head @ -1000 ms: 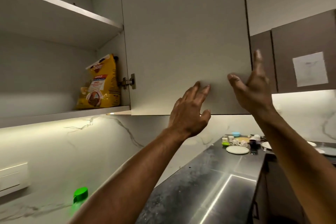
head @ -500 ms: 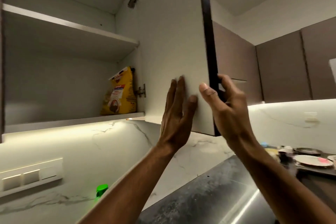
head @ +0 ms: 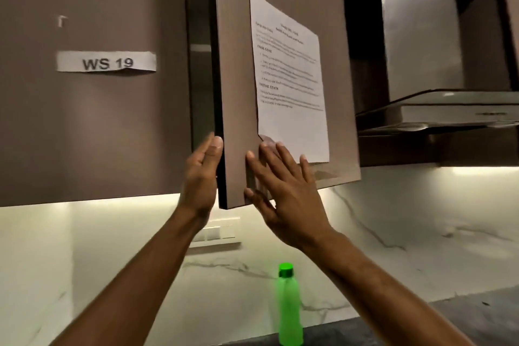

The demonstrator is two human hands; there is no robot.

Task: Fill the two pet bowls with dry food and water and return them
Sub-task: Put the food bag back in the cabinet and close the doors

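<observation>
From the head view, the brown wood-grain cabinet door (head: 283, 78) is standing slightly ajar. The left hand (head: 200, 177) is curling its grip round the door's dark left edge, while the right hand (head: 283, 188) is pressing flat, fingers spread wide, on the door's front, just below the taped white printed sheet (head: 289, 78). A translucent green plastic bottle (head: 289, 309) is standing on the dark bench (head: 463, 317) below the door. No pet bowls or food are showing.
</observation>
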